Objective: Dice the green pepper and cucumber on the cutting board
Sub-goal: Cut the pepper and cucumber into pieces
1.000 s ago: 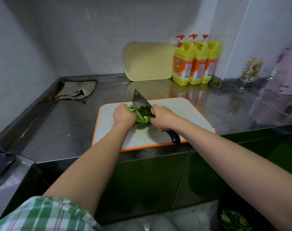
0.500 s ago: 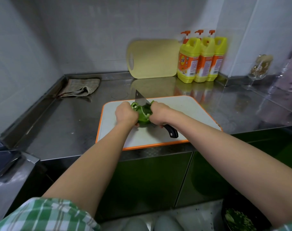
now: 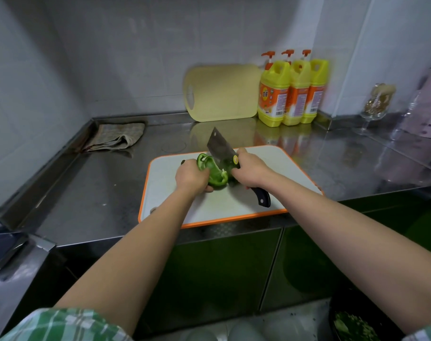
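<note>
Green flesh, split open, is what I see first: the green pepper (image 3: pixel 214 172) lies mid-way across the cutting board (image 3: pixel 258 205), pale inner ribs showing, in large pieces and not yet diced. The left hand (image 3: pixel 191 175) grips it from the left, fingers curled round its wall. The right hand (image 3: pixel 250 168) is wrapped round the handle of the cleaver (image 3: pixel 220 150), whose blade stands tilted against the pepper's right side, tip toward the back wall.

I find no small cubes on the board, so I judge the pepper barely begun: it is being opened, with strips and dice to come. No cucumber shows on the board or the steel counter (image 3: pixel 98 193), so that half looks wholly left.

A dark bowl (image 3: pixel 352 326) at the lower right edge holds something chopped and green, too blurred to name. Behind the board lie a folded cloth (image 3: pixel 116 137), a pale yellow board (image 3: pixel 222 92) leaning on the wall, and three yellow bottles (image 3: pixel 293 94) beside it.
</note>
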Motion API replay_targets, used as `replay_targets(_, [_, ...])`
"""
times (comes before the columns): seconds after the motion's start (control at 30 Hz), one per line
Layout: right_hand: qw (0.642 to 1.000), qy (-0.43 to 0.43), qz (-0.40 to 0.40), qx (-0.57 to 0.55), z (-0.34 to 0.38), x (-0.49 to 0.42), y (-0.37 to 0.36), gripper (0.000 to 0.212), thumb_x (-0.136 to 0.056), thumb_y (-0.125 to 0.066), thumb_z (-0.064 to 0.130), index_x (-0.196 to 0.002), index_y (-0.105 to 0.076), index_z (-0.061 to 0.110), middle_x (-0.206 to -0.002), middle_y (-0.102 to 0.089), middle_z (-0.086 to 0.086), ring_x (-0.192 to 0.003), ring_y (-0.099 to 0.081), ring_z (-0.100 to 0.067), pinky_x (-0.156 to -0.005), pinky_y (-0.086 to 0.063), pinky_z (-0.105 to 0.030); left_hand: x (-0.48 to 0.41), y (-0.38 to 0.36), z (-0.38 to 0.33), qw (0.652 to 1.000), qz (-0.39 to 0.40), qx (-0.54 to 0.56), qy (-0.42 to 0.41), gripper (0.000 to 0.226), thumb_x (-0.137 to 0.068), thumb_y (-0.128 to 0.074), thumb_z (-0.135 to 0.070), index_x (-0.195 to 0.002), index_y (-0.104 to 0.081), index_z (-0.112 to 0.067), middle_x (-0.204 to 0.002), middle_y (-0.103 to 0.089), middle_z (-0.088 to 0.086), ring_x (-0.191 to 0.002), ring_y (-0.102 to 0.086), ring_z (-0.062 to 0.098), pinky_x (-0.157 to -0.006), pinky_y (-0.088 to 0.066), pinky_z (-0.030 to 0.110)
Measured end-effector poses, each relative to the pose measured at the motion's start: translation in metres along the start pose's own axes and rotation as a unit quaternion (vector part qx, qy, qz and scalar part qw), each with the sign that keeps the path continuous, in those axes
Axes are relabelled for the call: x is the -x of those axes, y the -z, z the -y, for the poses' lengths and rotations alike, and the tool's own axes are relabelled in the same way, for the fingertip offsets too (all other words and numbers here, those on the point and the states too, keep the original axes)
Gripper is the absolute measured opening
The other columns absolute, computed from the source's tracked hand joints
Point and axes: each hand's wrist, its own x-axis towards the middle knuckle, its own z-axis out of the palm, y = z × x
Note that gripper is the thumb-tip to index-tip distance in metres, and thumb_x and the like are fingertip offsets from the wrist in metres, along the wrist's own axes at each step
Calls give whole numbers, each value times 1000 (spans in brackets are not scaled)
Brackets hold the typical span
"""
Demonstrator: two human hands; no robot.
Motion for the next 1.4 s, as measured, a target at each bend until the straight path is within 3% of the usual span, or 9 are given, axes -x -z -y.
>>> replay_targets(0.13, [998, 30, -35, -49, 3, 10, 20, 13, -93, -47, 11, -100, -36, 7, -82, -54, -11, -64, -64, -35, -58, -54, -43, 1, 6, 1, 1000, 0, 0, 17, 15, -98, -49, -19, -89, -61, -16, -65, -71, 10, -64, -72, 17, -82, -54, 31])
replay_targets(0.3, [998, 36, 18, -54, 12, 26, 28, 17, -91, -47, 8, -105, -39, 4, -86, -55, -15, -49, -57, -23, -47, -45, -30, 3, 7, 3, 997, -30, -65, 21, 19, -95, -55, -24, -82, -61, -12, -38, -57, -3, -50, -61, 3, -52, -37, 21])
replay_targets(0.73, [999, 17, 44, 0, 11, 40, 24, 18, -93, -45, 10, -108, -36, 7, -90, -54, -14, -52, -58, -25, -46, -44, -26, 7, -3, -2, 986, -75, -142, -39, 23, -96, -53, -28, -88, -65, -9, -49, -55, -2, -50, -54, 11, -47, -28, 20])
replay_targets(0.9, [999, 12, 34, -12, 8, 38, 23, 24, -93, -45, 10, -116, -38, 7, -94, -55, -14, -54, -59, -26, -47, -46, -27, 7, -4, -1, 986, -79, -140, -53, 28, -97, -54, -35, -98, -66, -9, -70, -62, 3, -72, -60, 22, -61, -36, 29])
replay_targets(1.0, [999, -1, 24, -44, 4, 36, 21, 27, -93, -44, 11, -119, -38, 5, -92, -53, -12, -52, -58, -25, -45, -44, -26, 7, 0, 5, 974, -146, -155, -72, 34, -98, -46, -33, -90, -66, -7, -88, -64, 15, -90, -60, 35, -68, -37, 34])
replay_targets(1.07, [998, -6, 19, -64, 3, 34, 20, 26, -92, -44, 9, -118, -39, 5, -91, -54, -13, -50, -57, -24, -45, -44, -26, 5, 6, 9, 951, -189, -228, -87, 28, -96, -47, -27, -104, -67, -9, -107, -59, 19, -103, -52, 37, -80, -38, 39])
replay_targets(1.13, [997, -8, 14, -80, 2, 32, 18, 27, -92, -45, 9, -118, -40, 5, -90, -54, -13, -50, -57, -24, -46, -45, -27, -1, 12, 16, 943, -136, -296, -75, 32, -93, -52, -24, -124, -58, -16, -125, -51, 17, -113, -45, 37, -91, -37, 41])
replay_targets(1.2, [995, -12, 10, -99, 1, 30, 15, 27, -92, -45, 9, -119, -40, 5, -88, -54, -12, -50, -56, -25, -48, -47, -28, -7, 15, 28, 943, -82, -317, -66, 37, -93, -52, -16, -130, -51, -18, -126, -51, 16, -112, -47, 37, -90, -40, 43])
replay_targets(1.4, [990, -17, -33, -135, -6, 23, 15, 14, -93, -43, 10, -106, -38, 6, -81, -51, -10, -55, -57, -29, -59, -50, -38, -9, 33, 45, 923, -130, -359, -48, 34, -91, -51, -11, -124, -51, -11, -124, -47, 21, -114, -43, 38, -89, -39, 41])
